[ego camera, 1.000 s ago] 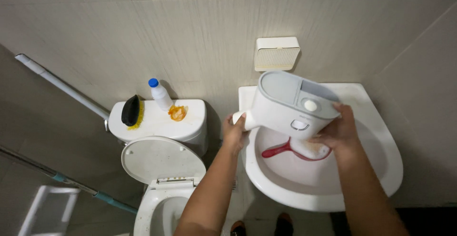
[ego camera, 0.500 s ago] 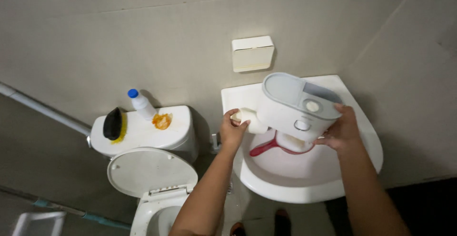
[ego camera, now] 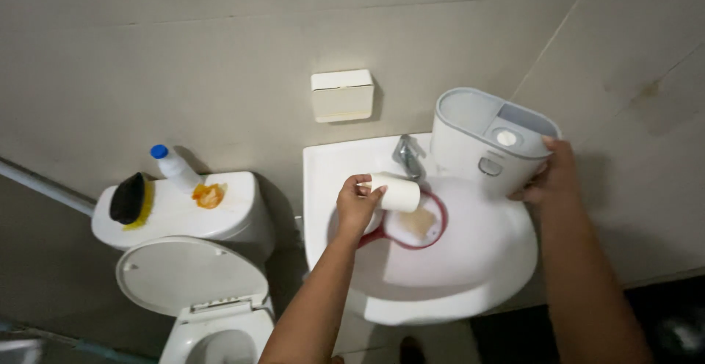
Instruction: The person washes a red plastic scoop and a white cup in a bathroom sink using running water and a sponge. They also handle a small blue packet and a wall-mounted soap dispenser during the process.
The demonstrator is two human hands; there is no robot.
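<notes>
I have my left hand [ego camera: 358, 206] closed around a white cylindrical plastic cup-like part [ego camera: 395, 191], tipped on its side over a red round plastic bowl [ego camera: 416, 223] that sits in the white ceramic washbasin [ego camera: 470, 261]; my grip on it is a full fist. My right hand [ego camera: 551, 177] grips the side of a pale grey plastic dust-bin container [ego camera: 488, 140], held upright above the basin's back edge, beside the chrome tap [ego camera: 408, 155]. I judge this an emptying or rinsing step; next calls for steady tilt. The room is a tiled bathroom, a white toilet [ego camera: 183, 261] to the left carrying a blue-capped bottle [ego camera: 172, 164].
</notes>
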